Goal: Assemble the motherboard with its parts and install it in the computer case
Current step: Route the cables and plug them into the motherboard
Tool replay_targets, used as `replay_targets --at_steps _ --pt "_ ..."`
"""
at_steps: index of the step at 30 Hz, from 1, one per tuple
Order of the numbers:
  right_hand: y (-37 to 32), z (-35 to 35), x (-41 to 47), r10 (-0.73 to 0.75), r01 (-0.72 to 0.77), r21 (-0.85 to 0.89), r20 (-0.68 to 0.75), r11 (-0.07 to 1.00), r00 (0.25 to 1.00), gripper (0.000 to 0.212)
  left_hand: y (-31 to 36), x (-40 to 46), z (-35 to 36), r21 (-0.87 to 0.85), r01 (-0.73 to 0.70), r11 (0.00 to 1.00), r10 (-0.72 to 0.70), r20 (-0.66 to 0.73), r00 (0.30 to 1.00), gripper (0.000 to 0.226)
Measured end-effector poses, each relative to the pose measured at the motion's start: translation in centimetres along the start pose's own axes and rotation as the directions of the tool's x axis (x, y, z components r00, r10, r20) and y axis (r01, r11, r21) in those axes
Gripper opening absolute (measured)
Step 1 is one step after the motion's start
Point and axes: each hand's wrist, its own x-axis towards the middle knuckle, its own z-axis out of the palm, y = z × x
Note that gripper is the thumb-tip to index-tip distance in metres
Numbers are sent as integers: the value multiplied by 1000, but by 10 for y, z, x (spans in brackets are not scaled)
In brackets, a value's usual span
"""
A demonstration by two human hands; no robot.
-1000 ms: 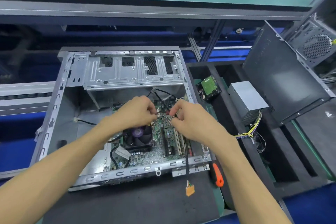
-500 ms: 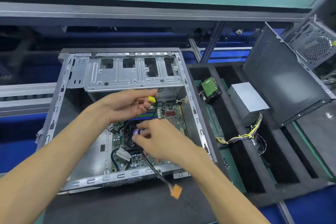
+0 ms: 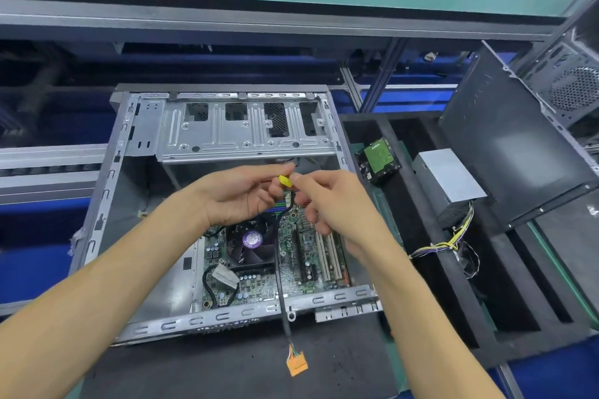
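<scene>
Since prev frame, right hand has lifted off the fan to meet left hand above the motherboard. Both pinch a yellow plug w/ fingertips, other fingers loosely curled. Its black cable hangs over the case's near edge, ending in an orange plug.

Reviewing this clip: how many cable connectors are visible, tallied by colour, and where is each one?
Yellow plastic connector, pinched between left hand and right hand: 1
Orange plastic connector, dangling over the black mat in front of the open grey metal computer case: 1
Total: 2
</scene>
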Motion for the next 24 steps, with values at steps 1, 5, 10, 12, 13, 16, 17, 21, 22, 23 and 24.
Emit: replay_targets --at_steps 1,5,10,12,13,16,17,21,22,23,24 --pt "0 0 1 32 -32 20 12 999 999 30 -1 1 1 24 -21 999 22 -30 999 13" --pt "-1 -6 3 87 -95 159 57 983 995 21 -3 1 3 31 -74 997 76 -66 995 15" --pt "-1 -22 4 22 -27 104 54 994 998 23 -2 2 3 33 -68 997 70 -69 995 21" --pt "1 -26 6 -14 14 50 2 999 1000 25 -4 5 3 57 -68 996 72 -79 994 21" --pt "3 -28 8 -45 47 33 -43 998 998 27 -5 6 3 82 -74 994 81 -80 994 23" --pt "10 -42 16 -193 188 -46 -268 981 944 29 -11 12 4 213 -89 973 114 -109 987 30" --pt "14 -47 19 -244 224 -98 -348 970 905 29 -13 16 5 257 -92 962 128 -129 983 30" --pt "24 -51 25 -306 253 -172 -511 952 804 29 -18 38 15 397 -86 914 192 -235 953 19" --pt "26 -49 27 -295 240 -172 -515 956 805 29 -18 44 17 417 -79 905 200 -255 946 14" --pt "29 -47 28 -285 225 -178 -508 958 813 28 -16 49 19 423 -70 903 194 -258 946 10" --pt "32 -45 28 -278 210 -189 -495 959 824 27 -15 52 20 410 -58 910 170 -243 955 7"
